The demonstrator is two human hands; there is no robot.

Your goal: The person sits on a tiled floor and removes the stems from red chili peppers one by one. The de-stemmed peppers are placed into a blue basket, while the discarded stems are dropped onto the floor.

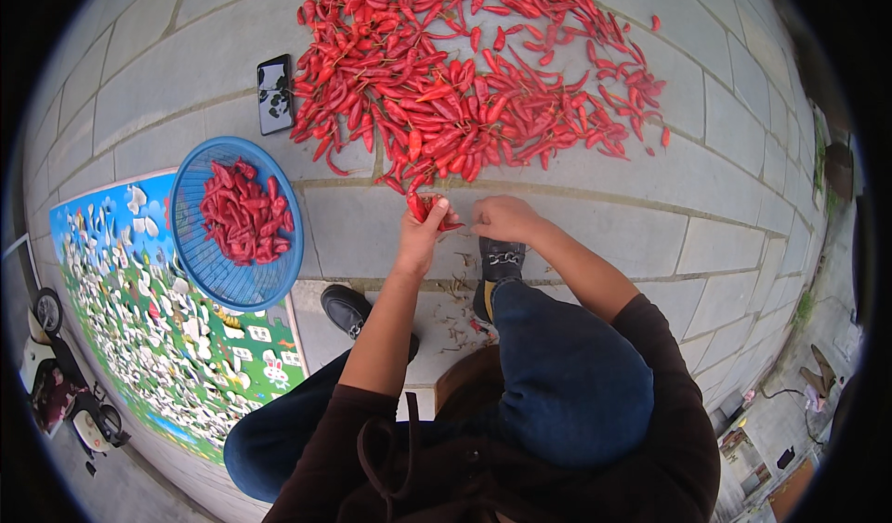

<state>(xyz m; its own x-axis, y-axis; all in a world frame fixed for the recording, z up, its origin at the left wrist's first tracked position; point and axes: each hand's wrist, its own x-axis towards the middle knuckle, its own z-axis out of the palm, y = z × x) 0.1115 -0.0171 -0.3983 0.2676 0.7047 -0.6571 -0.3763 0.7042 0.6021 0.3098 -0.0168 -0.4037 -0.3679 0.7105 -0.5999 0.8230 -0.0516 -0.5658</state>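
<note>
My left hand (424, 229) is closed around a few red chili peppers (417, 206), one poking out above the thumb and another tip out to the right. Close to its right, above my shoe, is my right hand (504, 218), its fingers curled; whether anything is between them cannot be told. Just beyond both hands lies a wide spread of red chili peppers (446, 105) on the stone paving, many with stems. To the left, a blue plastic mesh basket (237, 292) holds a heap of red peppers (244, 216).
A smartphone (275, 94) lies beside the pepper spread. Under the basket's lower part, a colourful printed mat (174, 356) carries many pale slices. Loose stems (456, 321) litter the paving between my black shoes (346, 307). A scooter (77, 411) stands at the far left.
</note>
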